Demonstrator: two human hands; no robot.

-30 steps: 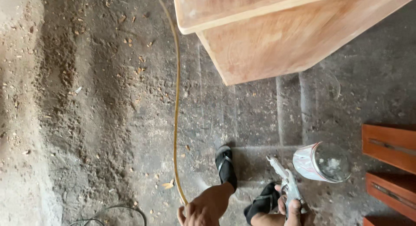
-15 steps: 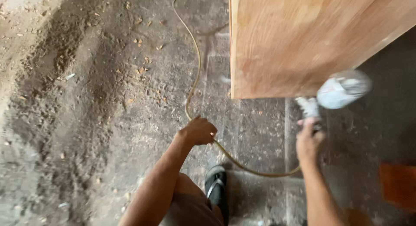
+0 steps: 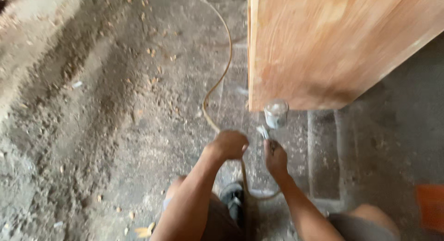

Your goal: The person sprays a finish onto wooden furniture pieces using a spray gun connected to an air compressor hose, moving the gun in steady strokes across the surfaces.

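Head view. The right hand (image 3: 275,157) is clenched around the grip of a small metal spray gun with a translucent cup on top (image 3: 274,118). The gun sits just in front of the lower edge of a large upright panel of reddish-brown wood (image 3: 333,46), near its bottom left corner, above the floor. The grip runs down into the fist and the cup stands at the upper end, so the long axis of the gun runs from the hand up and away toward the panel. The nozzle appears to face the wood, though motion blur hides its exact direction. Held this way, the cup stays uppermost and the outlet stays close to the surface.

The left hand (image 3: 230,145) is closed in a fist around a thin yellowish flexible hose (image 3: 217,86). The hose runs from the top of the frame down the floor to this fist, then loops below the hands toward the gun. Gripping it appears to keep the slack off the panel and away from the feet.

Below the hands lie a dusty grey concrete floor strewn with sawdust (image 3: 92,130) and a dark sandal on one foot (image 3: 232,197). An orange-red object (image 3: 431,206) shows at the right edge, too blurred to identify.
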